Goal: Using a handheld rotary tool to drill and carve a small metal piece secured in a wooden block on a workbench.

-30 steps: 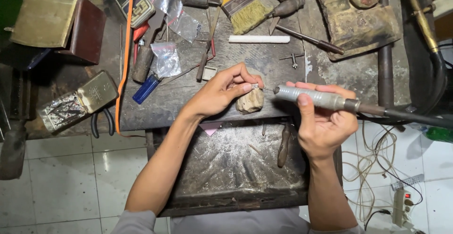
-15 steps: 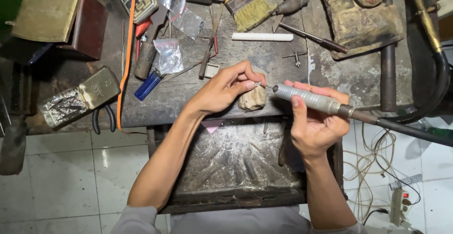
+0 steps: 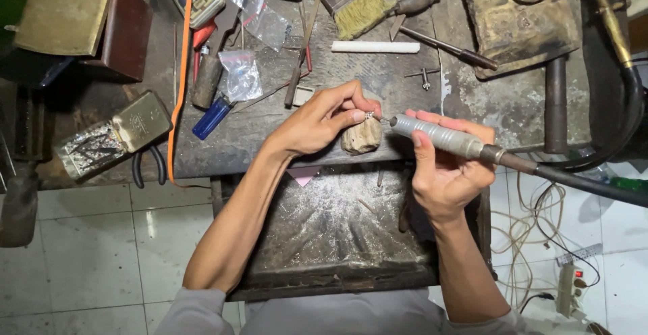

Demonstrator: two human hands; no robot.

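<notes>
Currently my left hand fingers pinch a small metal piece over the wooden peg at the tabletop edge. My right hand fingers wrap the rotary handpiece, tip beside the piece.

A tiny pale, glinting metal piece, too small to make out its shape, sits pinched at fingertips just above a worn wooden peg at the bench's near edge. A grey ribbed rotary handpiece lies slanted from the right, its fine tip at the piece, with its dark hose trailing right.
</notes>
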